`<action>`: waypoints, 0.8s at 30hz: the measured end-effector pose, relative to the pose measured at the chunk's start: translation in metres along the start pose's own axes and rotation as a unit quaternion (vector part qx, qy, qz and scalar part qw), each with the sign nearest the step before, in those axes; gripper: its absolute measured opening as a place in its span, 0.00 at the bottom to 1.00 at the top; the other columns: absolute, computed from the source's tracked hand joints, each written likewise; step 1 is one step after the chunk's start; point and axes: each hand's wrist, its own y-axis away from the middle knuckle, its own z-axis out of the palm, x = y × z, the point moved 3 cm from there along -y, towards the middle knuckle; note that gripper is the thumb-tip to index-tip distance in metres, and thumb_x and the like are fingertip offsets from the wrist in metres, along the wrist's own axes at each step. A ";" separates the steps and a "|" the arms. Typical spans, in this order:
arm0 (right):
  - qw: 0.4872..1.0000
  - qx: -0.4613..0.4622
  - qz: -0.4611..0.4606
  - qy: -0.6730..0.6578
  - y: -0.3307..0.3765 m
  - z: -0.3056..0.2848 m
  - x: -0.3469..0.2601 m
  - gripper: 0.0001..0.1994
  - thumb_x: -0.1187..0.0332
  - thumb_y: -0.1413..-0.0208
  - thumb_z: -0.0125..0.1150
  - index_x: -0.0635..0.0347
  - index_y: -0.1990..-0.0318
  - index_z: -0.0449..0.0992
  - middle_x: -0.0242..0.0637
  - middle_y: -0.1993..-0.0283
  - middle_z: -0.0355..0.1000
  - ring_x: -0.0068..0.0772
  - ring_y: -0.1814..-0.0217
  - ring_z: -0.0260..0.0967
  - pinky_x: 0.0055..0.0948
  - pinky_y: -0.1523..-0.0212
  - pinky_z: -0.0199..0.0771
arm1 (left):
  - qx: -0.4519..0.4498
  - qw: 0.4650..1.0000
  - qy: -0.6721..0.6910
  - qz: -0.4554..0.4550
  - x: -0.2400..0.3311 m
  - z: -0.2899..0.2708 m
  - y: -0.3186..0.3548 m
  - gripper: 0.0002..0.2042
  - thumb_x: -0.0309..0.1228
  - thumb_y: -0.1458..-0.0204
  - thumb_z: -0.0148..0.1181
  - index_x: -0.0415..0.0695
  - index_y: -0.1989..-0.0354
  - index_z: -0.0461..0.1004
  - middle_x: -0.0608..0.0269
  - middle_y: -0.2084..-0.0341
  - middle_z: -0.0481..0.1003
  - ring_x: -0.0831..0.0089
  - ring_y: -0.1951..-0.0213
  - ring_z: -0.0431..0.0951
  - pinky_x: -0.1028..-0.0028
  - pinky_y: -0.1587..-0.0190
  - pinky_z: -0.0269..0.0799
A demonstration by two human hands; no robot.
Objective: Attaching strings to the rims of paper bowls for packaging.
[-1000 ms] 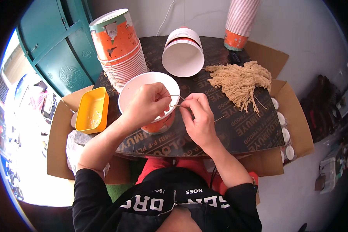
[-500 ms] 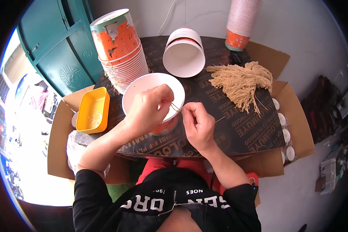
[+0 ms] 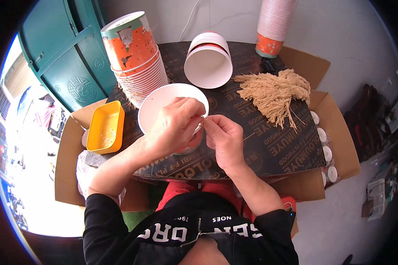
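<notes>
An upright paper bucket (image 3: 154, 102) with a white inside and orange outside stands in front of me. My left hand (image 3: 173, 123) is over its rim, fingers closed in a pinch on a thin tan string (image 3: 250, 135). My right hand (image 3: 226, 140) is just right of the rim, thumb and forefinger pinched on the same string, close to the left fingertips. The string's loose end sticks out to the right from behind the right hand. The bit between the hands is small and mostly hidden by fingers.
Far left stands a tall stack of orange buckets (image 3: 141, 66). A yellow tray (image 3: 105, 128) with small white bits sits at the left edge. Another nested bucket stack (image 3: 208, 66) lies on its side, mouth facing me. A bundle of tan strings (image 3: 276, 95) lies right, near an upright stack (image 3: 272, 35).
Both hands have drawn closer together at the bucket's rim, the right one moving slightly left. Less of the string shows between the fingertips.
</notes>
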 end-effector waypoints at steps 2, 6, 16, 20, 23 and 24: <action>0.999 -0.001 0.024 -0.021 0.000 0.000 0.001 0.08 0.69 0.37 0.61 0.66 0.62 0.79 0.22 0.77 0.69 0.09 0.80 0.57 0.14 0.80 0.53 | 0.001 1.000 0.003 0.002 -0.001 0.002 0.000 0.09 0.17 0.51 0.63 0.40 0.64 0.71 0.57 0.69 0.77 0.58 0.64 0.80 0.66 0.61 0.76; 0.999 -0.002 0.038 -0.036 0.000 0.001 0.000 0.08 0.69 0.37 0.61 0.66 0.62 0.79 0.22 0.78 0.68 0.08 0.81 0.56 0.15 0.81 0.52 | -0.029 1.000 0.003 -0.003 -0.004 0.002 0.000 0.09 0.16 0.51 0.61 0.39 0.63 0.70 0.56 0.69 0.77 0.58 0.65 0.81 0.66 0.60 0.77; 0.999 0.010 0.026 -0.042 0.000 -0.001 0.002 0.07 0.69 0.37 0.61 0.65 0.62 0.78 0.21 0.78 0.68 0.08 0.81 0.56 0.15 0.82 0.51 | -0.042 0.996 0.018 -0.071 -0.006 0.001 0.000 0.08 0.18 0.52 0.63 0.38 0.66 0.71 0.55 0.69 0.75 0.63 0.67 0.80 0.69 0.62 0.76; 0.999 0.013 0.021 -0.046 0.000 -0.001 0.005 0.08 0.68 0.37 0.61 0.64 0.62 0.78 0.20 0.78 0.67 0.07 0.81 0.55 0.15 0.82 0.51 | -0.018 0.997 0.038 -0.071 -0.007 0.001 -0.001 0.08 0.22 0.55 0.66 0.37 0.69 0.72 0.53 0.71 0.75 0.56 0.70 0.80 0.65 0.68 0.76; 0.998 0.005 0.019 -0.057 -0.001 -0.001 0.006 0.08 0.67 0.36 0.61 0.64 0.62 0.78 0.20 0.78 0.66 0.07 0.81 0.54 0.14 0.82 0.50 | -0.002 0.991 -0.004 -0.131 -0.004 -0.004 -0.004 0.07 0.24 0.55 0.67 0.36 0.72 0.74 0.52 0.70 0.75 0.57 0.70 0.80 0.65 0.68 0.75; 0.998 0.005 0.019 -0.056 -0.001 -0.001 0.006 0.08 0.67 0.36 0.61 0.64 0.62 0.78 0.20 0.78 0.66 0.07 0.81 0.54 0.14 0.82 0.50 | -0.017 0.992 -0.008 -0.128 -0.005 -0.005 -0.004 0.07 0.26 0.54 0.67 0.36 0.73 0.75 0.53 0.70 0.75 0.57 0.70 0.80 0.65 0.67 0.75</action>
